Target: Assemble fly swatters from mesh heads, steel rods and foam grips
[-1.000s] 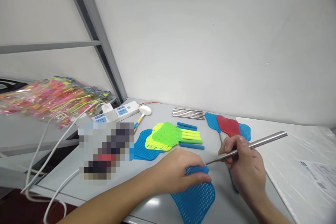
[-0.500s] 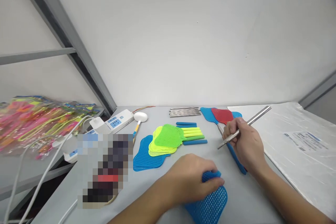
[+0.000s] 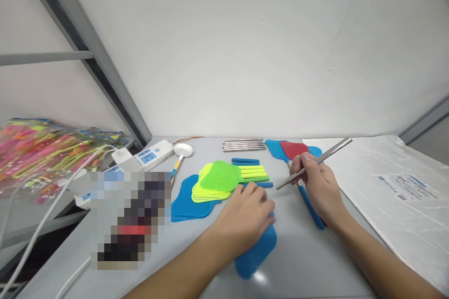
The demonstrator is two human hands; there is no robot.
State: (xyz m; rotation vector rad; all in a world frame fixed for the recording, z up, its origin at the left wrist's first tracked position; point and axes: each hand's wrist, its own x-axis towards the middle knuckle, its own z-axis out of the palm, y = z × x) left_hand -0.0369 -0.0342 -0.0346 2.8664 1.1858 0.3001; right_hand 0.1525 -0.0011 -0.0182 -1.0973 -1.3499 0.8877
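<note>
My left hand (image 3: 247,217) is closed around the neck of a blue fly swatter head (image 3: 256,254), whose perforated flap hangs down toward the front of the table. In my right hand (image 3: 317,184) is a slim metal telescopic rod (image 3: 333,150), its thin tip slanting down toward the left hand but apart from it. Left of the hands lie green (image 3: 220,175), yellow (image 3: 198,191) and blue swatter heads (image 3: 192,203), overlapping. Yellow handles (image 3: 252,172) and a blue handle (image 3: 247,161) rest beside them. Behind my right hand are blue (image 3: 275,148) and red swatters (image 3: 293,149).
Several metal rods (image 3: 243,145) lie near the wall. A white plastic sheet (image 3: 379,163) with a label covers the right side. Leftward are a power strip (image 3: 154,154), a white round-headed item (image 3: 183,150), a blurred-out item (image 3: 129,224) and bagged colourful goods (image 3: 52,154).
My left hand has moved left and away from me, turning the blue swatter head. My right hand has brought the rod left, its tip closer to the left hand. The view has shifted slightly.
</note>
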